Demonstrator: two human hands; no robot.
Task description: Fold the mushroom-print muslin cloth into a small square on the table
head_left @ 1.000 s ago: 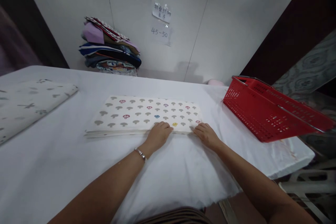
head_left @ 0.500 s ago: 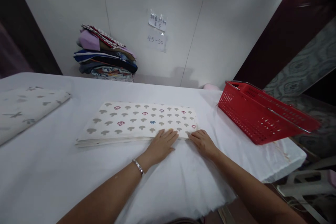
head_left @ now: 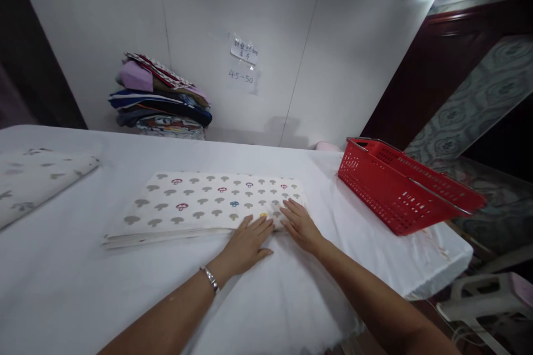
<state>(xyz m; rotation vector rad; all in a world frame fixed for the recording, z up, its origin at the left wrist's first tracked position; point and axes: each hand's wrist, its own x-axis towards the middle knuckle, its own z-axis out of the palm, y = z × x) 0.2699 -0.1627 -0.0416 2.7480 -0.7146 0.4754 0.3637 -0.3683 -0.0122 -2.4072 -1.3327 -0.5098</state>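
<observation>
A folded cream cloth (head_left: 208, 194) printed with grey, red, blue and yellow mushrooms lies flat in front of me, its layers showing along the near edge. My left hand (head_left: 249, 241) rests on that near edge, right of the middle, fingers stretched and the thumb out to the side. Close beside it, my right hand (head_left: 302, 224) lies on the cloth's near right corner with its fingers spread flat. Neither hand grips anything. A silver bracelet (head_left: 210, 279) circles my left wrist.
The table has a white cover (head_left: 166, 288). Another folded print cloth (head_left: 37, 183) lies at the left. Stacked fabrics (head_left: 164, 94) stand against the back wall below paper signs (head_left: 244, 64). A red basket (head_left: 400, 188) stands at the right, with a white stool (head_left: 483, 302) beyond the table's edge.
My right hand has moved from the cloth's right edge onto its top, with the fingers now spread. My left hand stays on the near edge. The view has shifted slightly.
</observation>
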